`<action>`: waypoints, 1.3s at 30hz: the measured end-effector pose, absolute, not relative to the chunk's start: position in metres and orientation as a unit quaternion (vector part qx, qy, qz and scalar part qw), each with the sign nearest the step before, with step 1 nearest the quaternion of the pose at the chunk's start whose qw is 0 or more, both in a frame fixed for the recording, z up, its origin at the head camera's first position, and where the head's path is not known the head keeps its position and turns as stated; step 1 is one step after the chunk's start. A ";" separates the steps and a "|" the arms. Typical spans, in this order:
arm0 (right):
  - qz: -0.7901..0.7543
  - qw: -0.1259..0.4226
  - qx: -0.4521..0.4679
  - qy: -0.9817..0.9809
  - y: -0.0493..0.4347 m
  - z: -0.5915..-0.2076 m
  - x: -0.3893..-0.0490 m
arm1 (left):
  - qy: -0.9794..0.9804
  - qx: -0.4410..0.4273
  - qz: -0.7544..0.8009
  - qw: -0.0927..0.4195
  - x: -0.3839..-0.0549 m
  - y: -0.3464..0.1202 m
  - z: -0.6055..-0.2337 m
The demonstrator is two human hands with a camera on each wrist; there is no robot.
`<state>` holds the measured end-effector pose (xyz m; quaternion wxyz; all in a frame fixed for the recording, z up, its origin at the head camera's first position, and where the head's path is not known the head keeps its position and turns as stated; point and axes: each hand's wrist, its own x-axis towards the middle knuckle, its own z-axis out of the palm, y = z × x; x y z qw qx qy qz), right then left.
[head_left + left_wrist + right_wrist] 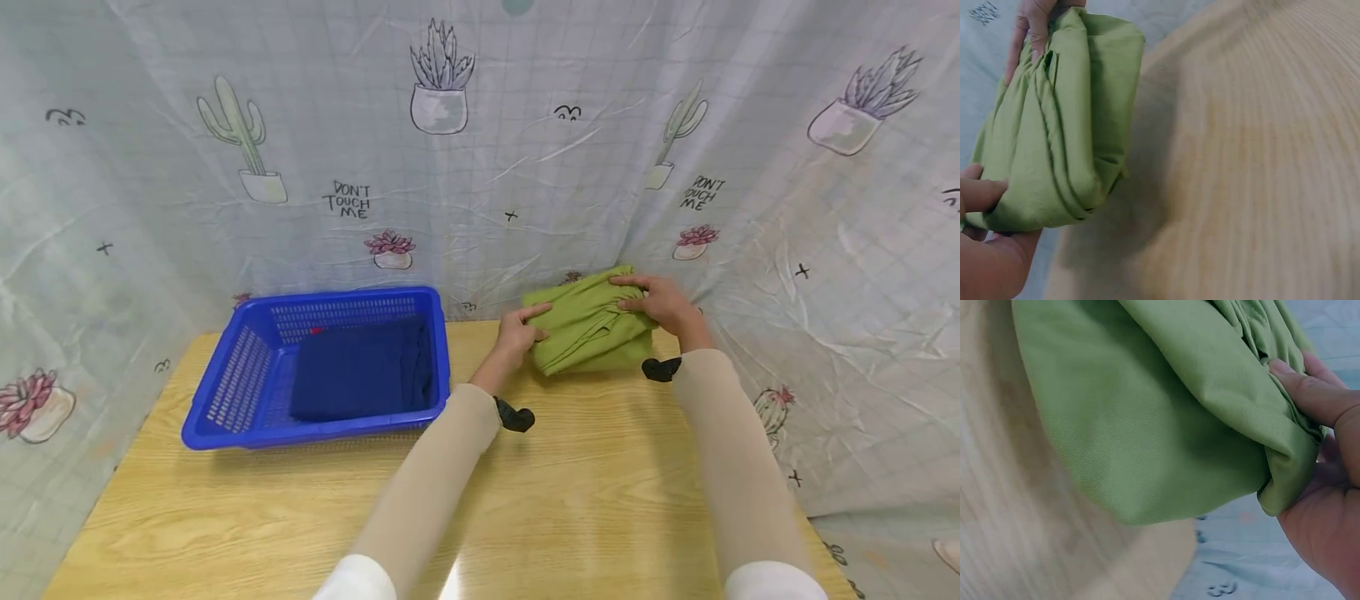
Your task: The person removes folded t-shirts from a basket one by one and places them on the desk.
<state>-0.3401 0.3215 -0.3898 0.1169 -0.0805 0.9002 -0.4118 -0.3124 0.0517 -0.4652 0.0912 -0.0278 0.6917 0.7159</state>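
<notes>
A folded green cloth point(588, 321), its kind of garment hidden by the folds, is held up at the back right of the table. My left hand point(517, 332) grips its left end, thumb on one side and fingers on the other. At the opposite end, my right hand point(663, 307) holds the cloth, with part of the hand behind the fabric in the right wrist view. Loose layers of the green cloth point(1135, 437) hang there beneath a thick fold. In the left wrist view the bundle of cloth point(1054, 137) shows several stacked layers and casts a shadow on the table.
To the left, a blue plastic basket point(225, 429) stands on the wooden table point(570, 500), with folded dark navy cloth point(352, 371) inside and a small red spot near it. A printed curtain point(510, 167) hangs behind the table and along its sides.
</notes>
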 end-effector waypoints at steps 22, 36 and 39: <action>-0.310 0.091 -0.034 0.946 0.306 -0.488 -0.340 | 0.798 -0.093 0.595 0.009 -0.321 0.062 -0.516; -0.303 0.114 -0.017 0.946 0.306 -0.496 -0.348 | 0.790 -0.076 0.607 0.042 -0.325 0.058 -0.517; -0.301 0.132 -0.007 0.944 0.306 -0.495 -0.349 | 0.790 -0.078 0.605 0.055 -0.330 0.058 -0.520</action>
